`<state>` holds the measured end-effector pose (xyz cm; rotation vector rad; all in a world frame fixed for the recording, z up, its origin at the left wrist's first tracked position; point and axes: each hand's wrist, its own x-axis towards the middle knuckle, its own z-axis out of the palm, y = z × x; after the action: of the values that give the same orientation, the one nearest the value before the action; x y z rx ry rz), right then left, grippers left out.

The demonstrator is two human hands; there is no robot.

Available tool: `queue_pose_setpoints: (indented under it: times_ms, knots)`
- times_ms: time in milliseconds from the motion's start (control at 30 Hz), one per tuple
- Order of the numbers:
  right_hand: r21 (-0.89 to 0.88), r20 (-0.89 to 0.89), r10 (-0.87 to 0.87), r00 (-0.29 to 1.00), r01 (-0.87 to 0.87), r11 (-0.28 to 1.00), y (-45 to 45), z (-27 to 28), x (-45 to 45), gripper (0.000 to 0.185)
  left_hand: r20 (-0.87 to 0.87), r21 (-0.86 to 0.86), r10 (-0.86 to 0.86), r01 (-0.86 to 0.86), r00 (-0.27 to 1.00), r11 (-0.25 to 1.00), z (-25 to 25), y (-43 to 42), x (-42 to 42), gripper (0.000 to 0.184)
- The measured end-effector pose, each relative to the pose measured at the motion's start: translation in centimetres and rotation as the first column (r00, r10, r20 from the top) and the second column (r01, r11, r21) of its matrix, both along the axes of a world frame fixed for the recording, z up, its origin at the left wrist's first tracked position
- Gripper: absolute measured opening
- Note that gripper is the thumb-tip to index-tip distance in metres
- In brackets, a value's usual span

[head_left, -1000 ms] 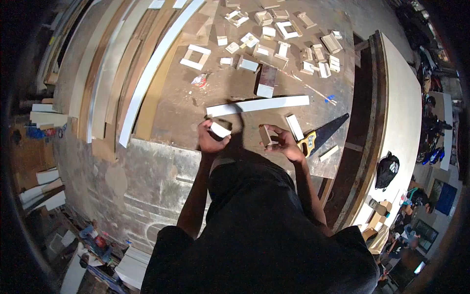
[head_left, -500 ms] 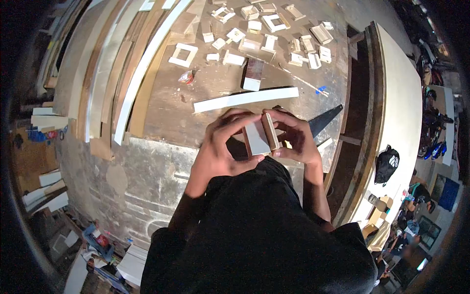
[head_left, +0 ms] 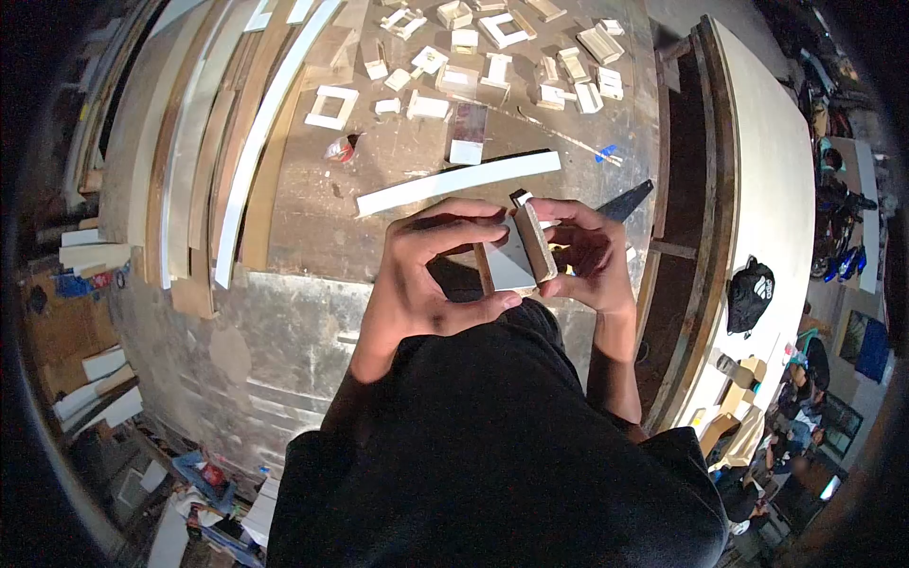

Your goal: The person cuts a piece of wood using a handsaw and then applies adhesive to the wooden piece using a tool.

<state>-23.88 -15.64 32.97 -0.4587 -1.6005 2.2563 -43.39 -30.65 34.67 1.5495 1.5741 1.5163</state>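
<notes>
My left hand (head_left: 431, 270) grips a small white-faced wooden block (head_left: 507, 256) between fingers and thumb. In my right hand (head_left: 592, 251) is a narrow wooden piece (head_left: 535, 244), tilted and pressed against the block's right side. Both hands are close together above the near edge of the worktable (head_left: 312, 227). Beyond them lies a long white strip (head_left: 459, 182). A handsaw (head_left: 627, 201) shows its dark blade past my right hand, with its handle mostly hidden behind the fingers.
Small wooden frames (head_left: 331, 107) and blocks are scattered on the far table. Long boards (head_left: 251, 161) lie at the left. A pale panel (head_left: 772, 189) with a black bag (head_left: 751, 295) stands at the right. People (head_left: 791, 445) are at the lower right.
Both hands have come together and risen toward the camera, bringing the two held pieces into contact. Since the middle frame, the narrow piece has tilted slightly. The view has shifted.
</notes>
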Motion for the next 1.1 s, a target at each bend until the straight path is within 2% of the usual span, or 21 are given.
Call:
queue_pose_setpoints:
  times_ms: [67, 400, 500, 600, 667, 700, 767, 867, 967, 1100]
  knots:
    - [0.009, -0.012, -0.006, 1.000, 0.006, 1.000, 0.1, 0.1, 0.2, 0.086, -0.043, 0.060, -0.014, 0.016, 0.999, 0.998, 0.2, 0.5, -0.1, 0.054]
    - [0.027, -0.023, -0.005, 1.000, 0.005, 1.000, 0.2, 1.1, 0.1, 0.082, -0.009, 0.049, -0.017, 0.017, 1.000, 0.999, 0.6, 1.0, -0.2, 0.054]
    - [0.025, -0.015, -0.008, 1.000, 0.008, 1.000, 0.2, 1.4, 0.2, 0.082, -0.049, 0.062, -0.029, 0.032, 0.998, 0.998, 0.6, 1.2, -0.4, 0.054]
    - [0.021, -0.004, -0.018, 1.000, 0.018, 1.000, 0.2, 1.7, 0.2, 0.083, -0.030, 0.078, -0.050, 0.052, 0.998, 0.996, 0.5, 1.2, -0.5, 0.060]
    - [0.026, -0.003, -0.025, 1.000, 0.025, 0.999, 0.2, 1.7, 0.2, 0.084, 0.152, 0.015, -0.038, 0.036, 0.988, 0.999, 0.8, 1.1, 0.1, 0.081]
    - [0.055, -0.015, -0.045, 0.999, 0.046, 0.997, 0.2, 1.6, 0.2, 0.087, 0.153, 0.016, -0.037, 0.035, 0.987, 0.999, 1.1, 1.1, 0.6, 0.081]
    - [0.087, -0.028, -0.063, 0.998, 0.065, 0.994, 0.2, 1.7, 0.2, 0.089, 0.510, -0.080, 0.074, -0.038, 0.857, 0.996, 1.6, 0.9, 1.5, 0.103]
    - [0.069, -0.035, -0.083, 0.996, 0.085, 0.994, -0.1, 2.3, 0.0, 0.093, 0.498, -0.039, 0.023, -0.004, 0.867, 0.999, 0.9, 0.8, 1.4, 0.111]
    - [0.042, -0.046, -0.118, 0.992, 0.120, 0.992, -0.5, 2.3, -0.2, 0.093, 0.510, 0.018, 0.016, -0.030, 0.860, 0.999, 0.9, 0.8, 1.5, 0.108]
    - [0.007, -0.104, -0.122, 0.987, 0.123, 0.992, -0.8, 2.1, -0.3, 0.092, 0.503, 0.000, 0.039, -0.045, 0.863, 0.999, 1.4, 0.7, 1.4, 0.107]
